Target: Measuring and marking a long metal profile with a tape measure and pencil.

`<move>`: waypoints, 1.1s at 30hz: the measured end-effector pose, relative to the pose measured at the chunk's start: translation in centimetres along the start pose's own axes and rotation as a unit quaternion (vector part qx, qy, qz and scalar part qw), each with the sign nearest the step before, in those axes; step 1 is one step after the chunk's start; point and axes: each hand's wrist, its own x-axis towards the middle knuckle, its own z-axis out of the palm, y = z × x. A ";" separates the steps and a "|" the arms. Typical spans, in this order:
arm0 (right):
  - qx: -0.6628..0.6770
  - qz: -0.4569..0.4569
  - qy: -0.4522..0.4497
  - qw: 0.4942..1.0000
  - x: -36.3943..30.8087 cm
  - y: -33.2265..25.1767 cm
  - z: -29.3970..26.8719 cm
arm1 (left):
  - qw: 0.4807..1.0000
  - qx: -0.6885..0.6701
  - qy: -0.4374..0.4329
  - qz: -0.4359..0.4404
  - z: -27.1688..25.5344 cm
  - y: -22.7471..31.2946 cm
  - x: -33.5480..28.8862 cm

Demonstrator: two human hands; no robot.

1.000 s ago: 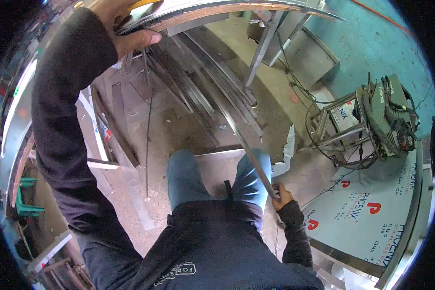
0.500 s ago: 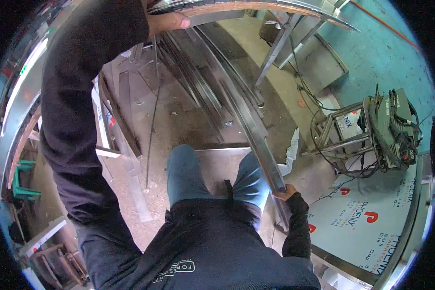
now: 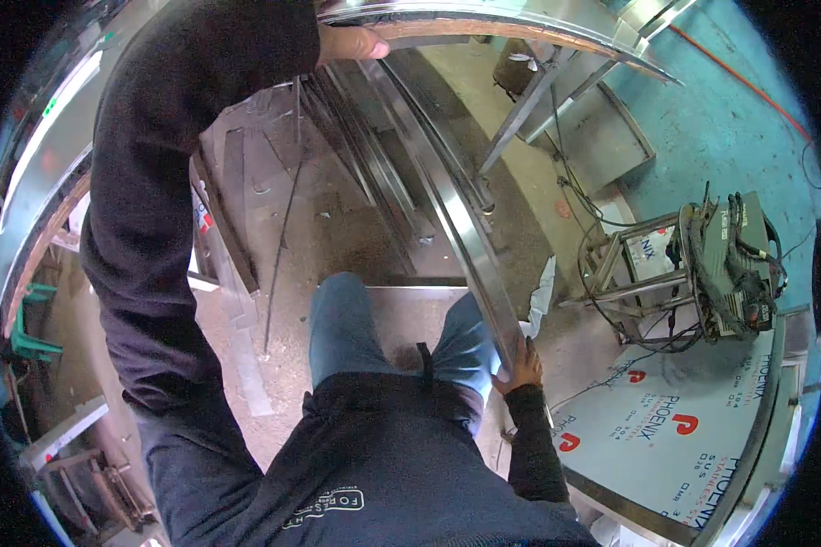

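Observation:
A long, shiny metal channel bar (image 3: 456, 214) slants from below the worktable edge (image 3: 483, 29) down to my right side. My right hand (image 3: 522, 365) is closed around its near end, beside my right thigh, with the fingers pointing up along it. Far up and to the left, my left hand (image 3: 354, 44) lies at the table edge. Its thumb stretches along that edge, just above the bar's far end. The other left fingers are hidden by the sleeve and the edge, so their grip does not show.
Several metal strips (image 3: 365, 155) lie on the floor beneath the table. At right, a welding-machine-like unit (image 3: 739, 264) with cables rests on a metal stand (image 3: 634, 273). A film-covered sheet panel (image 3: 666, 428) is near my right arm. A green stool (image 3: 36, 328) stands left.
My right hand has moved left and slightly upward, with its grip on the bar changed. The bar's near part has shifted left. My left hand appears slightly further right in the view.

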 end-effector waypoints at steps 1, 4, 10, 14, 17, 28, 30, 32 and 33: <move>-0.038 0.005 -0.004 0.999 0.0 0.6 1.0 | 1.000 0.009 -0.002 -0.008 -0.1 0.2 0.0; -0.191 0.037 0.033 0.980 -0.1 1.5 4.3 | 0.999 0.015 -0.024 -0.029 -0.4 0.4 0.2; 0.174 -0.021 -0.026 0.984 1.2 4.6 3.7 | 1.000 0.016 0.003 -0.005 -0.7 0.5 0.0; 0.373 -0.049 -0.140 0.916 2.7 8.5 0.7 | 0.999 0.009 -0.023 -0.035 -1.0 0.4 -0.1; 0.496 0.047 -0.279 0.821 2.6 9.8 0.7 | 0.998 -0.025 -0.043 -0.038 -1.1 0.2 -0.1; 0.481 0.034 -0.313 0.818 0.7 10.0 8.1 | 0.998 0.026 -0.027 -0.044 -0.7 0.8 -0.4; 0.470 0.040 -0.297 0.830 0.4 9.5 8.4 | 0.999 0.038 -0.009 -0.025 -0.6 0.8 -0.4; 0.457 0.039 -0.289 0.840 0.3 8.3 7.9 | 0.999 0.046 0.011 0.003 -0.6 0.9 -0.5; 0.468 0.059 -0.222 0.853 0.2 7.4 7.4 | 0.999 0.038 0.005 -0.010 -0.7 0.9 -0.5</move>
